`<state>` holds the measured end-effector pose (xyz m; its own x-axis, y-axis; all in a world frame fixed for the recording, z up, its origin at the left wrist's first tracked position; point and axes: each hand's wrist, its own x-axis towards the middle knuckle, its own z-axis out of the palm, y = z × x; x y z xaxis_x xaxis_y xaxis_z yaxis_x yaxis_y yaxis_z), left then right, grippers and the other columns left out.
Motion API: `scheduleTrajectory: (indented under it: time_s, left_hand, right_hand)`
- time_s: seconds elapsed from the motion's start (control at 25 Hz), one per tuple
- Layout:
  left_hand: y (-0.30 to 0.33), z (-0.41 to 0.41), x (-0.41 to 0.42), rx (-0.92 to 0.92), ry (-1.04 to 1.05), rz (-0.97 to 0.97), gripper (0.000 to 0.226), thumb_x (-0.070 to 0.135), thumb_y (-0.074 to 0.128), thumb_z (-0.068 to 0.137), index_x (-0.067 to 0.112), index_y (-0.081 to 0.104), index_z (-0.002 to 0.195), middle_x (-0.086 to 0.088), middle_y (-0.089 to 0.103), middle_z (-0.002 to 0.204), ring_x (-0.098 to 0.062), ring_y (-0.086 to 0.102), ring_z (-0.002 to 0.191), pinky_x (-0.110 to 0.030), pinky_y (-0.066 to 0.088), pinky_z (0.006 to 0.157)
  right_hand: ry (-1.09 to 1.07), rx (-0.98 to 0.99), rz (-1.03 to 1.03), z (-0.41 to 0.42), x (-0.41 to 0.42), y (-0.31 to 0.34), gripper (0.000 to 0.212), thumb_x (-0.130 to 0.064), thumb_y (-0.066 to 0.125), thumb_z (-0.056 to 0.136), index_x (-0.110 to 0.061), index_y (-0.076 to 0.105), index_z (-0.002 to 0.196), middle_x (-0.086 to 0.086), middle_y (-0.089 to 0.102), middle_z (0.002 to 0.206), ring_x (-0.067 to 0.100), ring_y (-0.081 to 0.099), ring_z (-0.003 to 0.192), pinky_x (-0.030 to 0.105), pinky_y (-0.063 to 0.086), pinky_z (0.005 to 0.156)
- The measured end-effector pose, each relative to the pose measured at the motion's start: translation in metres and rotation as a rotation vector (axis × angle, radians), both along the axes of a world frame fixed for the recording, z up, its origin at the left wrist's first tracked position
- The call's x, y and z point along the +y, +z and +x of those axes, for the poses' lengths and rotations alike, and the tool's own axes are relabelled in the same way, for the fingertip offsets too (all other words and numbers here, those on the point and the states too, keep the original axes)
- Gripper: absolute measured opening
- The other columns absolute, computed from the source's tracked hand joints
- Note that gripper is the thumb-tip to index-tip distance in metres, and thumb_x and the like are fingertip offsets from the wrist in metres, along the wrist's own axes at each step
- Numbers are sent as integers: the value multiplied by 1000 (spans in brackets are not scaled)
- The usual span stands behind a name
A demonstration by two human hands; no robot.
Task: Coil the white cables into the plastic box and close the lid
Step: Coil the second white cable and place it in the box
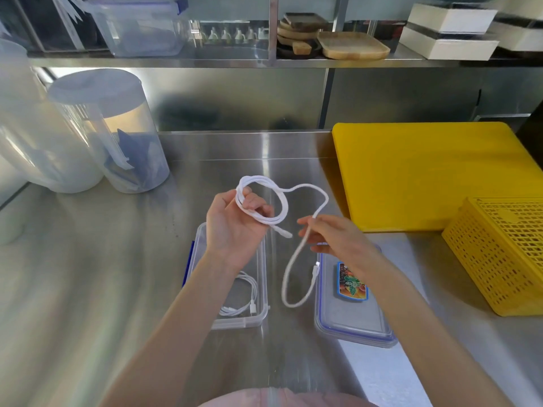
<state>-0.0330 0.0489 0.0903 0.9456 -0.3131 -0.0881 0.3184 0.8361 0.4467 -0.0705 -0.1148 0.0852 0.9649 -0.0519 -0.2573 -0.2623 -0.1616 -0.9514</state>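
My left hand (235,224) holds a few coiled loops of a white cable (321,195) above the open clear plastic box (263,289). The cable's loose tail arcs to the right, passes through the fingers of my right hand (332,236), and hangs in a long loop with its plug end near the lid's left edge. A second white cable (244,301) lies coiled inside the box. The clear lid (352,321), with blue seal and a colourful label, lies flat to the right of the box.
A yellow cutting board (426,174) lies at the back right, with a yellow perforated basket (499,259) in front of it. Clear plastic jugs (117,133) stand at the back left. A shelf above holds containers and wooden trays.
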Motion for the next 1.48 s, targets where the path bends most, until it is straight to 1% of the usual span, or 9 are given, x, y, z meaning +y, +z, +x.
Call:
scheduleTrajectory:
  time_s: [0.16,0.32,0.52,0.68,0.8,0.88,1.04,1.2,1.48]
  left_hand:
    - [-2,-8,-6,19,47,-106,8,14,45,65,10,51,62,2,47,46,-10,51,45,-28,43,75]
    - [2,-5,-1,54,153,-139,8,17,42,61,12,47,58,2,44,44,-11,47,42,-27,42,76]
    - [-8,-17,-10,17,-6,-64,14,16,42,65,10,54,62,0,48,46,-14,57,51,-31,48,78]
    - [-21,-24,-10,-150,-219,235,35,13,39,68,6,73,75,-9,74,77,-24,70,90,-35,50,91]
    - [-24,-23,-3,-202,-389,319,44,9,40,67,3,70,99,-15,72,105,-26,65,104,-28,54,88]
    - [-24,-20,2,-190,-468,325,50,8,43,66,-1,61,113,-19,68,113,-31,62,109,-32,54,89]
    - [-20,-10,14,-171,-470,452,35,18,46,76,6,66,102,-12,73,97,-28,69,94,-39,57,81]
    - [-12,-3,17,-235,-454,773,22,16,46,90,19,64,102,0,74,81,-14,68,69,-28,56,62]
    - [-7,-8,10,-386,-366,923,15,13,46,93,17,59,97,9,66,65,-6,59,55,-18,49,51]
  right_hand:
    - [10,70,186,-1,14,-1,29,-15,41,92,-16,65,76,-6,70,65,4,64,56,16,52,55]
    - [64,81,154,-10,18,-5,30,-15,40,91,-15,66,75,-4,69,67,2,61,54,14,51,54]
    - [-4,83,378,-5,24,-1,28,-25,44,91,-16,68,80,-5,69,67,5,60,59,18,45,54]
    - [-88,7,177,-3,14,-1,23,-31,49,89,-16,66,85,-6,64,68,6,57,67,23,43,61]
    - [-82,-53,54,-5,7,-2,14,-23,48,90,-18,62,88,-2,61,74,9,55,70,23,44,64]
    - [-56,-73,6,-5,4,-2,12,-21,48,90,-18,60,89,0,60,77,11,56,74,25,47,68]
    - [76,-86,-115,-5,2,0,10,-17,48,89,-17,57,85,1,56,72,14,53,68,23,44,62]
    - [226,-75,-243,-6,4,0,18,-22,48,90,-28,54,74,-3,56,71,9,54,66,19,44,62]
    - [169,-112,-203,-4,5,-4,18,-24,51,89,-30,58,73,-6,61,71,11,58,70,21,48,66]
